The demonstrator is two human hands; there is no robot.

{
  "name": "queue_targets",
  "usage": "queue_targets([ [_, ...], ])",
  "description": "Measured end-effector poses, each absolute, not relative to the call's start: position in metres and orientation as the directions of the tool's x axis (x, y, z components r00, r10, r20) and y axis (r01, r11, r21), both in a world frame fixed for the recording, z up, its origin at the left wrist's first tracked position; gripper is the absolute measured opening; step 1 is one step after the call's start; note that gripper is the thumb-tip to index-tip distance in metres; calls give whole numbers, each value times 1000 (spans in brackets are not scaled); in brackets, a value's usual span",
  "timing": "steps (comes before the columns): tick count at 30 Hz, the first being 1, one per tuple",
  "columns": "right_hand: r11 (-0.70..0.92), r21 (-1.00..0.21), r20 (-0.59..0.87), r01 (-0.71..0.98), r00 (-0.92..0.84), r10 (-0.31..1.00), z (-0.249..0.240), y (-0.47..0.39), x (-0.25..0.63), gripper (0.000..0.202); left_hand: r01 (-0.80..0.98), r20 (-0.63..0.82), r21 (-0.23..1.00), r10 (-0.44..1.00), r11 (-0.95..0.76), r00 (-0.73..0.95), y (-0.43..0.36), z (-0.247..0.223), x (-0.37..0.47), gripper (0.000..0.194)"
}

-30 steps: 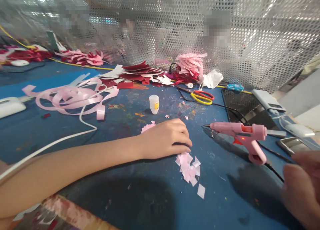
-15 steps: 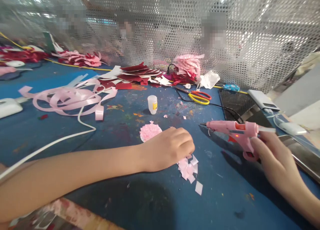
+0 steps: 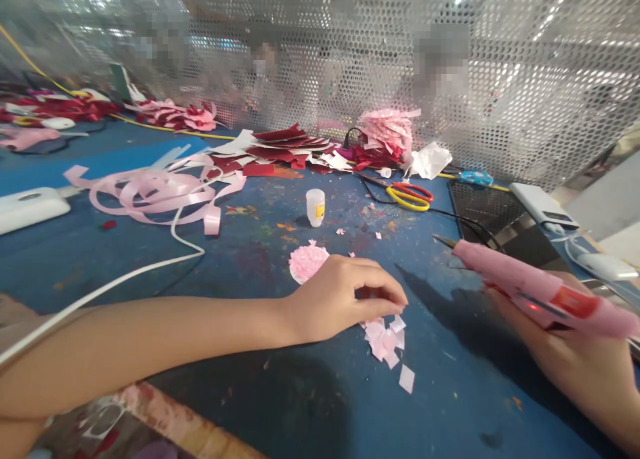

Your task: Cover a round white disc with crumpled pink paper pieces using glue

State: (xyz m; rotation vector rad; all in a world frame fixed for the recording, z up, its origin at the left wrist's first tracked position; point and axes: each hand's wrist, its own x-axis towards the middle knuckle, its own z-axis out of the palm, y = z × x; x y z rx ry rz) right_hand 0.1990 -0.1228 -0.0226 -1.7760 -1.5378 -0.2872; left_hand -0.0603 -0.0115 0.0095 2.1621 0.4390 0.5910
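Note:
My left hand (image 3: pixel 350 299) hangs over a small pile of pink ribbon squares (image 3: pixel 385 344), thumb and fingertips pressed together in a pinch. Whatever is between those fingertips is too small to make out. Partly behind that hand lies a round piece covered with pink petals (image 3: pixel 306 262), on a white base. On the right, my right hand (image 3: pixel 565 352) grips a pink hot glue gun (image 3: pixel 520 279) above the table, nozzle pointing left and its red light lit. One ribbon square (image 3: pixel 407 379) lies apart from the pile.
A small clear bottle (image 3: pixel 315 208) stands beyond the petal piece. Loops of pink ribbon (image 3: pixel 145 192) and a white cable (image 3: pixel 125 276) lie left. Farther back are red and white sheets (image 3: pixel 280 149), scissors (image 3: pixel 410 196) and a power bank (image 3: pixel 543 204). A perforated metal screen (image 3: pixel 330 59) rises behind.
My right hand has turned the glue gun so its body tips down to the right, with the nozzle farther right. My left fingers have arched from a tighter curl into a pinch.

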Motion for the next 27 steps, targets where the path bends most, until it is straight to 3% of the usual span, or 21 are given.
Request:
queue_targets([
  [5,113,-245,639,963,72,766,-19,-125,205,20,156,50,946,600,-286,799,-12,8,-58,12],
  [9,301,-268,641,915,-64,765,-12,-133,192,18,107,-51,993,608,-57,792,-10,6,-56,18],
  [15,423,-175,710,889,-184,680,-8,-138,182,20,143,99,942,660,-303,744,-6,7,-55,14],
  [27,563,-158,739,811,-281,612,-11,-132,189,22,70,-50,998,684,-1,727,-9,2,-52,17],
])
